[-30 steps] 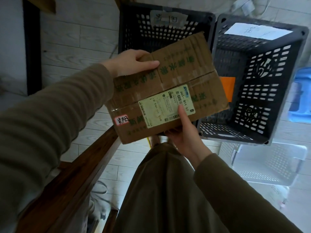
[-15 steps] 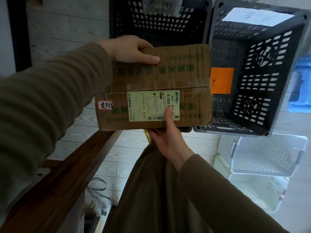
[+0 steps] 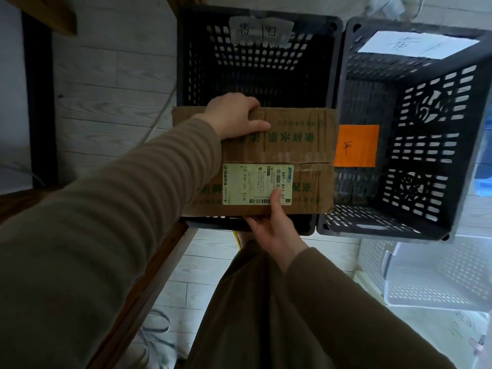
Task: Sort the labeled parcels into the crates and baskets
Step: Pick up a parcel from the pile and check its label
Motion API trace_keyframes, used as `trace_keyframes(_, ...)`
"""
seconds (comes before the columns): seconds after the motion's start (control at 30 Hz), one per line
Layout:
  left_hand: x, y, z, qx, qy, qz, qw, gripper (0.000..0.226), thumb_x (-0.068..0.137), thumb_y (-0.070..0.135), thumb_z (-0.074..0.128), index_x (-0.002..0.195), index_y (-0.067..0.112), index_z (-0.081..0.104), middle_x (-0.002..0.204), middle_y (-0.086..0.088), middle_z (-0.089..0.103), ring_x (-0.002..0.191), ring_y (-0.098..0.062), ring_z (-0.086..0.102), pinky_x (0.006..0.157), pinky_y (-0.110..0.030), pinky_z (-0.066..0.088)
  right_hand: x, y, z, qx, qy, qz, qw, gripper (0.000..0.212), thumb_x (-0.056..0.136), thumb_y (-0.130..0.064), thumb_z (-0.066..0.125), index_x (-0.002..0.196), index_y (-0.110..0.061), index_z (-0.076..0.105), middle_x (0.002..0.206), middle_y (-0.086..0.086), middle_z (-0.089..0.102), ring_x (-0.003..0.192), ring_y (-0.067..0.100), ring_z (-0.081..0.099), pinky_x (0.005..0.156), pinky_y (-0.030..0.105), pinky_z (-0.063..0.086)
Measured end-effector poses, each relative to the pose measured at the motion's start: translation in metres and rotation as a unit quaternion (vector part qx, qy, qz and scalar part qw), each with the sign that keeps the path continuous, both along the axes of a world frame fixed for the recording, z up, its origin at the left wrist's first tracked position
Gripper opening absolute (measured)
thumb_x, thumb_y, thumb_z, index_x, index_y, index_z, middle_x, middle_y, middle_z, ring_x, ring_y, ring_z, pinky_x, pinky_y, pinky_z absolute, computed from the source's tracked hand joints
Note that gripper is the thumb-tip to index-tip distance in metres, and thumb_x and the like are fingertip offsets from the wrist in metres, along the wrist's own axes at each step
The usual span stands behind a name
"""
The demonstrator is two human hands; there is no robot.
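**Cardboard parcel held over the black crate**

The cardboard parcel [image 3: 287,145] sits level above the near half of the black crate [image 3: 255,67]. The left hand [image 3: 234,115] grips the parcel's far edge, thumb on top. The right hand [image 3: 271,230] holds its near edge, thumb pressed on the shipping label [image 3: 253,182]. Just beside it stands the grey crate [image 3: 431,134], an orange note [image 3: 356,145] inside.

The parcel [image 3: 292,123] is presenting matt, creased brown cardboard crossed by glossy clear tape [image 3: 308,169] and carrying a smooth paper label [image 3: 250,185], while the black crate [image 3: 255,65] and the grey crate [image 3: 431,145] are showing matt perforated plastic, the white baskets [image 3: 431,278] paler perforated plastic, and the sleeve [image 3: 106,235] ribbed knit cloth.
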State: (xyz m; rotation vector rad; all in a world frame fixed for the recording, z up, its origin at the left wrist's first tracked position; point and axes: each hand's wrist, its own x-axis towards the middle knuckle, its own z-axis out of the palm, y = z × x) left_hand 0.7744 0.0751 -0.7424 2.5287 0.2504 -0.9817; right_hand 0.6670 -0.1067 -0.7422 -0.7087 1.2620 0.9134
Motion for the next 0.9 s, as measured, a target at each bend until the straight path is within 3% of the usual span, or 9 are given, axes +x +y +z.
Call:
trace_keyframes(0.1, 0.001, -0.001, -0.028, 0.032, -0.019, -0.010, 0.999, 0.057, 0.090, 0.059, 0.045, 0.132, 0.020, 0.047, 0.121, -0.007, 0.057, 0.111, -0.028, 0.053, 0.091, -0.041, 0.039, 0.005, 0.007, -0.024, -0.007, 0.012, -0.010, 1.000, 0.030, 0.094, -0.037, 0.050, 0.107, -0.010, 0.054, 0.117, 0.015, 0.060, 0.127, 0.033, 0.047, 0.110, 0.049, 0.034)
trace_keyframes(0.23, 0.002, -0.001, -0.075, 0.069, -0.054, -0.012, 0.996, 0.053, 0.091, 0.056, 0.043, 0.127, 0.017, 0.049, 0.118, -0.009, 0.058, 0.111, -0.030, 0.053, 0.098, -0.045, 0.035, 0.012, 0.016, -0.063, -0.022, 0.011, -0.014, 1.000, 0.047, 0.094, -0.038, 0.051, 0.130, -0.008, 0.046, 0.131, 0.016, 0.054, 0.129, 0.032, 0.046, 0.111, 0.048, 0.033)
trace_keyframes(0.47, 0.010, 0.004, -0.127, 0.081, -0.096, 0.004, 0.992, 0.054, 0.093, 0.053, 0.043, 0.128, 0.012, 0.047, 0.123, -0.014, 0.055, 0.115, -0.034, 0.049, 0.099, -0.047, 0.034, 0.022, 0.027, -0.121, -0.034, 0.006, -0.010, 0.999, 0.049, 0.091, -0.039, 0.054, 0.128, -0.008, 0.048, 0.129, 0.015, 0.055, 0.126, 0.030, 0.048, 0.111, 0.047, 0.033)
trace_keyframes(0.67, 0.009, 0.000, -0.160, 0.085, -0.097, 0.040, 0.991, 0.051, 0.095, 0.046, 0.043, 0.132, 0.012, 0.044, 0.130, -0.015, 0.050, 0.124, -0.034, 0.042, 0.111, -0.050, 0.019, 0.027, 0.035, -0.160, -0.047, 0.016, -0.016, 0.999, 0.056, 0.091, -0.042, 0.055, 0.135, -0.010, 0.044, 0.137, 0.014, 0.050, 0.129, 0.029, 0.045, 0.112, 0.046, 0.032)
trace_keyframes(0.9, 0.003, -0.003, -0.181, 0.061, -0.147, 0.106, 0.982, 0.055, 0.095, 0.041, 0.046, 0.140, 0.010, 0.038, 0.144, -0.013, 0.040, 0.137, -0.028, 0.029, 0.115, -0.046, 0.012, 0.033, 0.031, -0.167, -0.040, 0.019, 0.021, 0.999, 0.049, 0.091, -0.041, 0.055, 0.129, -0.009, 0.050, 0.132, 0.015, 0.055, 0.125, 0.030, 0.050, 0.108, 0.043, 0.038)
